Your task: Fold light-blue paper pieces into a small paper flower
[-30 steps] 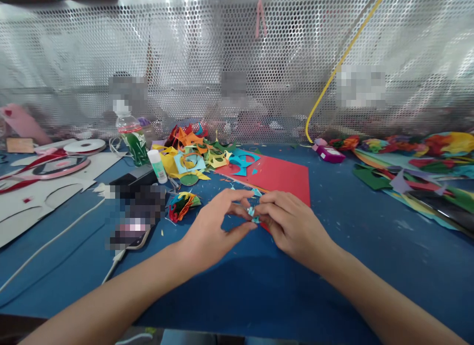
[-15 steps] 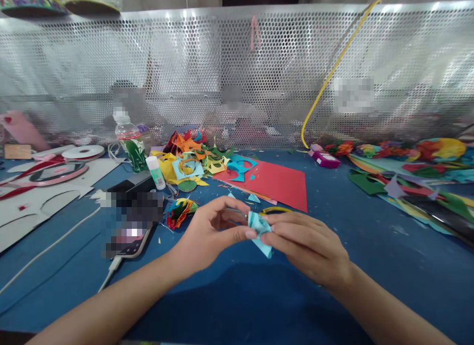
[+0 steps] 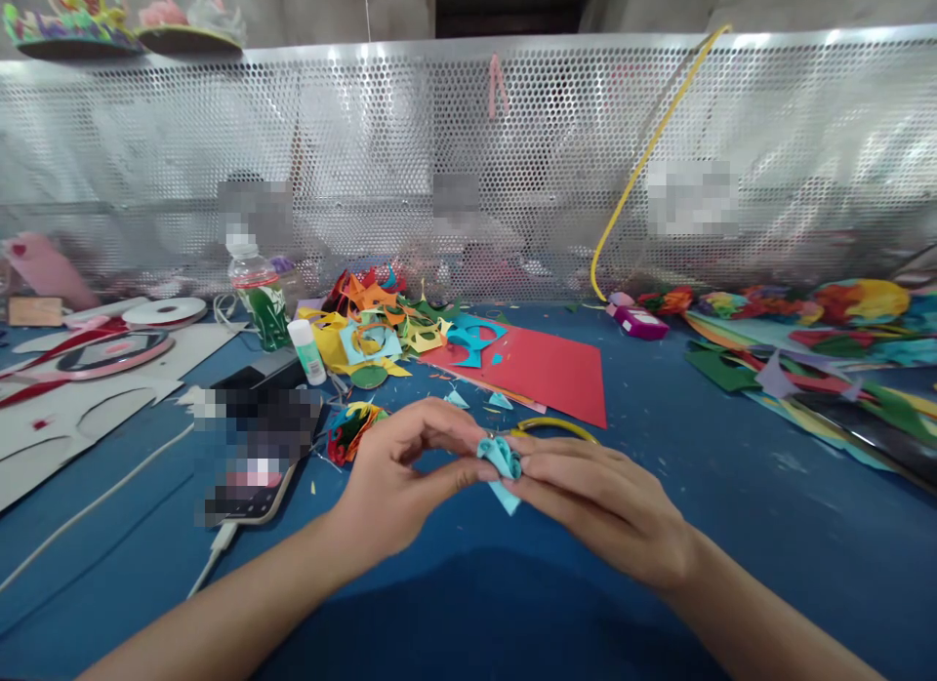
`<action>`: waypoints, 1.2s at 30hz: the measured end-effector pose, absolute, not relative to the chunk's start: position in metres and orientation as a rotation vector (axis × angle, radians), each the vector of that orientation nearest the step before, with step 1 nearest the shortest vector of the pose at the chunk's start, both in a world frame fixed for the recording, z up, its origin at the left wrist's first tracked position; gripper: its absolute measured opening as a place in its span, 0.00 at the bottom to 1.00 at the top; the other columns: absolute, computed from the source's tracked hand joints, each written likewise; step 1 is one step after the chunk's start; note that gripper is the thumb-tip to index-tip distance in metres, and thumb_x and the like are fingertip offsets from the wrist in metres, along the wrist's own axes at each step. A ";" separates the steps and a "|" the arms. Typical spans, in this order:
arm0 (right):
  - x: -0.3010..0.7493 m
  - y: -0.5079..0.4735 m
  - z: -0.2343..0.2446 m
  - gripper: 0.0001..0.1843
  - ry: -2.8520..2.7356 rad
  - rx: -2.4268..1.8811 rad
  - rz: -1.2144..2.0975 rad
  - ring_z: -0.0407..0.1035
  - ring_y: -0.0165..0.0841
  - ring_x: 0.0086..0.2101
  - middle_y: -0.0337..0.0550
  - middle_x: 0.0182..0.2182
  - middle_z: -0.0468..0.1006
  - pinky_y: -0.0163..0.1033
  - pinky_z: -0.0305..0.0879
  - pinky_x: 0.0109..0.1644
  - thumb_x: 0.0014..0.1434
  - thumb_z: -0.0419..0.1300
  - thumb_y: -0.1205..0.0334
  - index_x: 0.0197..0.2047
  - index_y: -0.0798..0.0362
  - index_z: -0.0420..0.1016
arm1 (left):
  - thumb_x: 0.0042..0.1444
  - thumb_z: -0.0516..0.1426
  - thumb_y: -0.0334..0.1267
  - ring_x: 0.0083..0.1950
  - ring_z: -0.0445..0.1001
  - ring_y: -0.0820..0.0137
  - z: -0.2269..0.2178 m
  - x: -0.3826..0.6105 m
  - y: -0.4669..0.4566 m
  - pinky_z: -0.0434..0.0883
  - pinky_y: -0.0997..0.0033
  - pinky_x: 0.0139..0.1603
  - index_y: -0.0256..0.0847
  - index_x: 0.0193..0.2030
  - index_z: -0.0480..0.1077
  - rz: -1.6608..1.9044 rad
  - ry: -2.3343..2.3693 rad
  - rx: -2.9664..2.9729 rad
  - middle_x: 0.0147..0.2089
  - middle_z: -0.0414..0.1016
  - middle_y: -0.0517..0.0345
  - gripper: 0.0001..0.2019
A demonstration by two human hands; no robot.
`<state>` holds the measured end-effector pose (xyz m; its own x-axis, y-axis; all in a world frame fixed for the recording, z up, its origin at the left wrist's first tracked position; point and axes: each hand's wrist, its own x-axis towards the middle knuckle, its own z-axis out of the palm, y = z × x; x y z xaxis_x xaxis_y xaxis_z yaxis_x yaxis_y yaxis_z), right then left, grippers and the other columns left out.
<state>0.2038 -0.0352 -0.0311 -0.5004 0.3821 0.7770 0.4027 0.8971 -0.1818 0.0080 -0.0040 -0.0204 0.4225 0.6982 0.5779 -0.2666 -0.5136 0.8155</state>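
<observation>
My left hand (image 3: 399, 481) and my right hand (image 3: 596, 496) meet above the blue table (image 3: 732, 525), both pinching a small light-blue paper piece (image 3: 502, 463) that is curled into a roll with a pointed tail hanging below. The fingertips of both hands are closed on it. A yellow ring-shaped handle (image 3: 550, 426) lies on the table just behind my right hand. A red paper sheet (image 3: 546, 372) lies farther back.
A pile of coloured paper scraps (image 3: 381, 325), a glue stick (image 3: 307, 352) and a bottle (image 3: 256, 281) stand at the back left. A phone (image 3: 253, 457) with a white cable lies left. Coloured paper sheets (image 3: 820, 369) fill the right side. A perforated metal screen (image 3: 468, 164) closes the back.
Both hands have lifted the light-blue paper off the table toward me. The paper has gone from a small folded scrap to a curled roll between my fingertips.
</observation>
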 end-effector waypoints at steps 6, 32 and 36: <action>0.205 -0.036 -0.033 0.23 -2.179 -0.513 -0.169 0.67 0.31 0.50 0.42 0.40 0.77 0.36 0.67 0.53 0.59 0.52 0.75 0.57 0.50 0.61 | 0.48 0.60 0.22 0.36 0.72 0.77 -0.023 0.007 -0.004 0.72 0.80 0.38 0.41 0.37 0.67 1.275 0.474 1.830 0.34 0.72 0.61 0.13; 0.181 -0.029 -0.035 0.08 -1.537 -0.749 0.704 0.69 0.29 0.38 0.41 0.36 0.69 0.32 0.71 0.39 0.54 0.57 0.70 0.39 0.49 0.69 | 0.49 0.62 0.35 0.45 0.71 0.70 -0.026 0.004 0.002 0.70 0.70 0.43 0.42 0.45 0.63 1.250 0.538 2.516 0.42 0.72 0.55 0.17; 0.182 -0.027 -0.036 0.08 -1.547 -0.746 0.736 0.69 0.27 0.38 0.41 0.36 0.68 0.30 0.70 0.39 0.55 0.57 0.69 0.38 0.50 0.70 | 0.51 0.60 0.31 0.37 0.71 0.74 -0.027 0.005 0.001 0.71 0.75 0.37 0.42 0.42 0.65 1.276 0.599 2.361 0.38 0.73 0.57 0.12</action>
